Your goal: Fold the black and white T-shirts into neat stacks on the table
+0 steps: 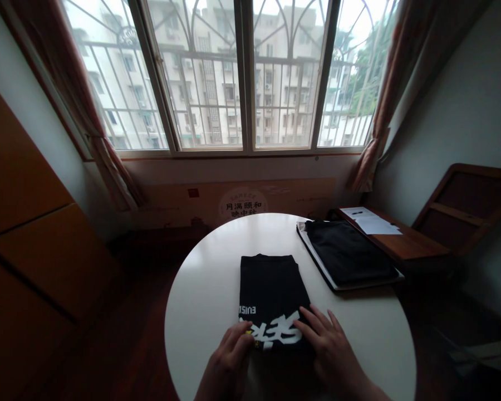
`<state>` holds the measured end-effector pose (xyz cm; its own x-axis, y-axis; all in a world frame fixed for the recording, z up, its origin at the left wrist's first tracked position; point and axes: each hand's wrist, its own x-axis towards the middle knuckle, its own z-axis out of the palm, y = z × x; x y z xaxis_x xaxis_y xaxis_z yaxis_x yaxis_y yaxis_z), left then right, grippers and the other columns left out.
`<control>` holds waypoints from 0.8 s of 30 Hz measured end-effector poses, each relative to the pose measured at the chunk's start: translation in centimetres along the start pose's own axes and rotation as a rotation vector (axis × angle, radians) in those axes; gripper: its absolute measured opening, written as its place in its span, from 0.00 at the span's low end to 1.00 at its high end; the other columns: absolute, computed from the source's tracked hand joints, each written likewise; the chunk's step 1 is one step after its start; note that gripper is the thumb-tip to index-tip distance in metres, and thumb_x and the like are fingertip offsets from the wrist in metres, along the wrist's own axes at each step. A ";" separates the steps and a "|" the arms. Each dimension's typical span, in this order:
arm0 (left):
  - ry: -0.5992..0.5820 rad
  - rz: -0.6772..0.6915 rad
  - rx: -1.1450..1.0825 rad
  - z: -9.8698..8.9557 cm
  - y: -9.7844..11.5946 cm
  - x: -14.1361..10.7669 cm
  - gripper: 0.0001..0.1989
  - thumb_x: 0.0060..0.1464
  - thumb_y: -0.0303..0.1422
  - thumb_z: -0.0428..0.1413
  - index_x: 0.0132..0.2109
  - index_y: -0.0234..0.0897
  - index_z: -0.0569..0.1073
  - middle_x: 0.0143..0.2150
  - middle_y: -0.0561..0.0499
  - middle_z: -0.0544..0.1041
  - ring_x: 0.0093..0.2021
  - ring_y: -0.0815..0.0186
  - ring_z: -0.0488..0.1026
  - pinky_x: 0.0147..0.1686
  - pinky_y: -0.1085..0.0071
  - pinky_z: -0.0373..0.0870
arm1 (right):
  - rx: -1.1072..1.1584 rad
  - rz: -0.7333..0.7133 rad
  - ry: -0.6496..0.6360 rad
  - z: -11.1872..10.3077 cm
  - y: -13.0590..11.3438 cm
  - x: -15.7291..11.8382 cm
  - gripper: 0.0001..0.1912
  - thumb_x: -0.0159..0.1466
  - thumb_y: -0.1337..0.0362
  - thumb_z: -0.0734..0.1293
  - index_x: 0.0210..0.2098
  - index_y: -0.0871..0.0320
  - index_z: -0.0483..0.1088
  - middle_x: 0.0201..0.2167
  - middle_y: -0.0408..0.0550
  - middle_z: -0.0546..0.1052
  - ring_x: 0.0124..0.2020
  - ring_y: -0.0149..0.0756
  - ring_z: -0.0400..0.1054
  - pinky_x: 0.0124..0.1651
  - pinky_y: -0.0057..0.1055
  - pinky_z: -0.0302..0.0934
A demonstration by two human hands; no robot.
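A black T-shirt [271, 284], folded into a rectangle, lies on the white round table [204, 289]. White lettering and a small yellow mark show near its lower edge. My left hand [231, 353] is at the shirt's lower left corner, its fingers bent and close together over the edge; the thumb is mostly hidden. On the lower right part of the shirt rests my right hand [328, 342], fingers spread over the lettering and the side edge.
A stack of folded dark clothes [346, 250] with a white layer beneath lies at the table's right. Beyond it stand a wooden side table [417, 248] with papers [371, 223] and a wooden chair [463, 206]. A barred window [246, 83] is ahead; an orange cabinet [29, 234] stands left.
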<state>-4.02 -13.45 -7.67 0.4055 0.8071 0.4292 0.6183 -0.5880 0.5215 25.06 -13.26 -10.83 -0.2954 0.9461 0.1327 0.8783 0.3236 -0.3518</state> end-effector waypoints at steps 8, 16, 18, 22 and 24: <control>-0.097 -0.059 -0.340 -1.2 0.4 1.1 0.10 0.60 0.24 0.50 0.42 0.40 0.73 0.47 0.45 0.78 0.44 0.62 0.78 0.43 0.69 0.78 | 0.239 0.008 0.121 -1.7 2.8 -0.1 0.21 0.60 0.72 0.63 0.48 0.50 0.79 0.68 0.49 0.65 0.68 0.47 0.58 0.68 0.48 0.57; -0.071 -0.027 -0.299 -0.4 -2.3 1.6 0.26 0.54 0.20 0.51 0.57 0.44 0.75 0.52 0.44 0.78 0.49 0.60 0.78 0.48 0.66 0.78 | 0.550 -0.086 0.160 -1.9 3.7 1.6 0.10 0.61 0.68 0.67 0.41 0.55 0.77 0.69 0.58 0.62 0.68 0.51 0.59 0.66 0.47 0.57; -0.061 -0.078 -0.254 -0.3 -3.0 2.0 0.22 0.55 0.22 0.52 0.53 0.43 0.78 0.50 0.43 0.78 0.48 0.58 0.78 0.47 0.64 0.79 | 0.623 -0.127 0.193 -1.5 4.0 2.0 0.09 0.60 0.66 0.67 0.40 0.57 0.76 0.68 0.61 0.63 0.68 0.53 0.60 0.65 0.48 0.59; -0.089 -0.167 -0.238 -0.8 -3.1 2.8 0.10 0.56 0.31 0.59 0.43 0.44 0.83 0.54 0.42 0.77 0.56 0.51 0.74 0.53 0.55 0.76 | 0.713 -0.154 0.253 -1.8 4.0 2.3 0.09 0.63 0.59 0.68 0.39 0.57 0.76 0.67 0.63 0.65 0.66 0.55 0.62 0.63 0.49 0.61; -0.075 -0.157 -0.314 -1.3 -2.5 3.3 0.08 0.57 0.35 0.60 0.42 0.44 0.83 0.59 0.42 0.74 0.61 0.49 0.70 0.57 0.53 0.73 | 0.765 -0.137 0.275 -2.7 3.7 2.3 0.10 0.65 0.57 0.68 0.39 0.57 0.76 0.66 0.63 0.65 0.65 0.54 0.63 0.61 0.48 0.63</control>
<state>-5.10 -9.40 -6.62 0.3772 0.8839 0.2765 0.4448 -0.4348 0.7830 28.63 -9.95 -9.32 -0.1910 0.8929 0.4076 0.3127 0.4490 -0.8370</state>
